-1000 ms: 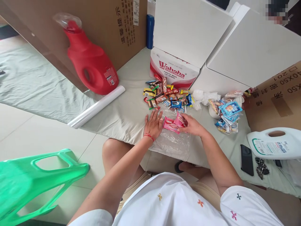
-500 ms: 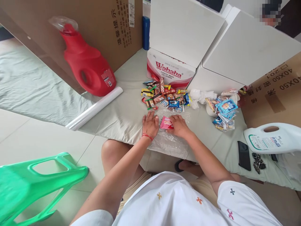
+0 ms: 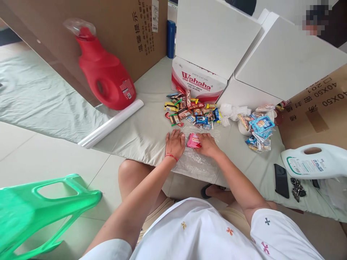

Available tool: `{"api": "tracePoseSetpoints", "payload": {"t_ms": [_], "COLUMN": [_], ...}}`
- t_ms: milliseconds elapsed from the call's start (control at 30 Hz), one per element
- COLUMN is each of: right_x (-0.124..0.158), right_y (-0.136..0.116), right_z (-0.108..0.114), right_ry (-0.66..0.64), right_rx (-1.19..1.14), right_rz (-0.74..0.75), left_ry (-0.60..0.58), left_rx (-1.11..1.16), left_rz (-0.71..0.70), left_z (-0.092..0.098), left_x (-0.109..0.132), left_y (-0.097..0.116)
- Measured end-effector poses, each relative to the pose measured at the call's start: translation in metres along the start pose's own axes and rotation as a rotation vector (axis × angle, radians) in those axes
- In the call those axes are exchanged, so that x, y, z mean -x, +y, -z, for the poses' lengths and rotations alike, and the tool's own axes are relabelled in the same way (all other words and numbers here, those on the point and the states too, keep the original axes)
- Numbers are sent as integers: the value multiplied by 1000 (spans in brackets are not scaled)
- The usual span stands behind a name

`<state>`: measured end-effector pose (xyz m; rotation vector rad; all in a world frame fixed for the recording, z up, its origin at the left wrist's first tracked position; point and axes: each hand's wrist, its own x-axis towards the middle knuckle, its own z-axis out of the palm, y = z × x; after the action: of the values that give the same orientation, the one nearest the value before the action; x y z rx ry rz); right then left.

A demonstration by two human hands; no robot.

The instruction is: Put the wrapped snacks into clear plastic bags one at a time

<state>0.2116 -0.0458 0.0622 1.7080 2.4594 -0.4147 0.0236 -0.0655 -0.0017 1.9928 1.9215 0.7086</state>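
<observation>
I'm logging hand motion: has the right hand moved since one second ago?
Yes: judged against the Wahaha box, the right hand has shifted left, closer to the left hand.

The bench (image 3: 135, 142) before me wears a creased, pale green cloth that drapes over its near edge. Directly in front of me, clear plastic film (image 3: 196, 164) lies crinkled on it. From there, a pile of wrapped snacks (image 3: 185, 112) spreads at my 12 o'clock, the Wahaha carton (image 3: 199, 82) just behind. A red jug (image 3: 108, 77) stands at 10, a white roll (image 3: 111, 124) near 9. Crumpled white plastic (image 3: 229, 113) sits at 2, a white bottle (image 3: 311, 167) at 3, a phone (image 3: 282, 181) and keys (image 3: 298, 189) at 4.
</observation>
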Motion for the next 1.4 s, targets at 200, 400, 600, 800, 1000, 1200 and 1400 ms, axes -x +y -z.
{"api": "tracePoseSetpoints", "payload": {"t_ms": [200,400,600,800,1000,1200,1400], "right_x": [8,7,2,-28,-69,-84,-86], "right_y": [12,-11,-8,36,46,45,53], "right_z": [11,0,-13,3,12,9,13], "right_ry": [62,26,34,332,196,79,72], "right_rx": [-25,-12,-64,-204,-112,-123,-232], "right_rz": [48,97,107,19,-6,-153,12], "left_ry": [-6,-10,-18,-39,-34,-12,24], "left_rx": [2,19,29,21,21,25,16], "left_rz": [7,16,9,-16,-24,-33,-36], "left_z": [1,2,4,4,5,2,-1], "left_x": [0,0,1,1,2,3,3], "left_y": [2,1,1,2,1,-1,-3]}}
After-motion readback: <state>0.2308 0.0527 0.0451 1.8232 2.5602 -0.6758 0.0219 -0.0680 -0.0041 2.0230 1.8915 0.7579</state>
